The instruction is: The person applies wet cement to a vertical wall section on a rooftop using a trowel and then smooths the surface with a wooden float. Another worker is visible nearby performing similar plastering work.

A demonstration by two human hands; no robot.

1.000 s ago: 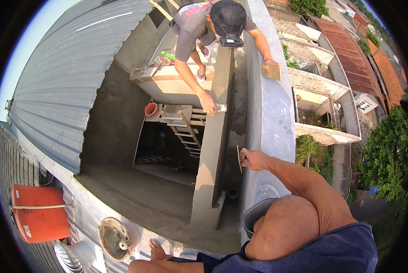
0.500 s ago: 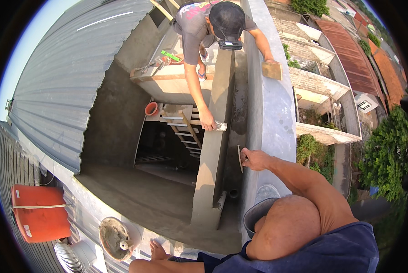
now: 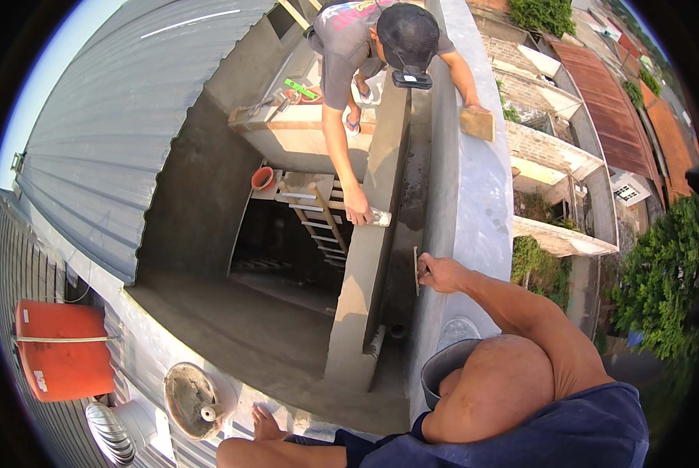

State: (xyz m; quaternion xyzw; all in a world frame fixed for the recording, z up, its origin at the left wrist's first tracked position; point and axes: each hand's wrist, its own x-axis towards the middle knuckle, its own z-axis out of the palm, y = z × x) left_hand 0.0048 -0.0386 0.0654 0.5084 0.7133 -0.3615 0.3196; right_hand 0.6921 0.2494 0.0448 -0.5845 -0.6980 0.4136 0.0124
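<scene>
My right arm stretches in from the lower right. My right hand is closed on a thin, flat plastering tool, seen edge-on beside the inner face of the smooth grey wall; whether it touches the plaster is unclear. Left of it runs a narrow channel, then a plastered concrete beam. No left hand of mine can be made out. Across from me, a co-worker bends over the beam. One of their hands presses a grey trowel on its top; their other hand holds a wooden float at the wall.
Left of the beam drops a dark opening with a ladder and an orange bucket. A mortar bucket stands near a bare foot. Corrugated roofing lies left. A pipe mouth shows in the channel.
My view has turned slightly. My right hand and its flat tool sit a little farther right. The co-worker keeps hold of both tools.
</scene>
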